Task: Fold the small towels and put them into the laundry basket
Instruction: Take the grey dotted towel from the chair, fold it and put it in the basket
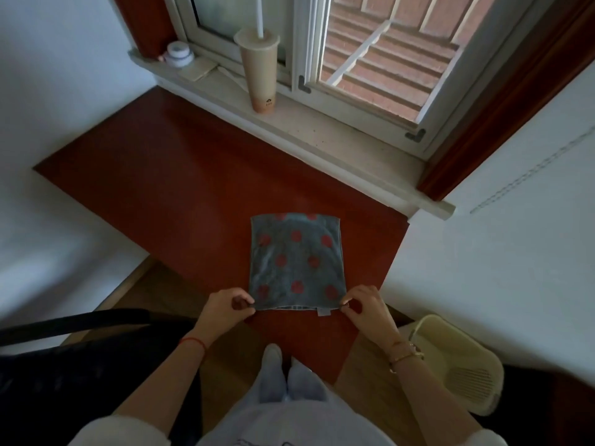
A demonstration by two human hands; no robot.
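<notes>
Looking down from head height, we find both hands at the near edge of a grey towel with red dots, which lies flat and folded on a red-brown desk. Our left hand pinches the near left corner between thumb and fingertips; our right hand pinches the near right corner in the same way, so the near hem runs taut between them. Both forearms reach forward, bare, wrists slightly bent; a red cord circles the left wrist and bracelets sit on the right. A small white tag hangs from the hem near the right hand. The pale yellow laundry basket stands on the floor to the right, below the desk edge and well apart from the towel; its contents cannot be judged. Beyond the desk runs a stone windowsill carrying a tall lidded cup with a straw and a small white jar. White walls flank the desk on both sides.
</notes>
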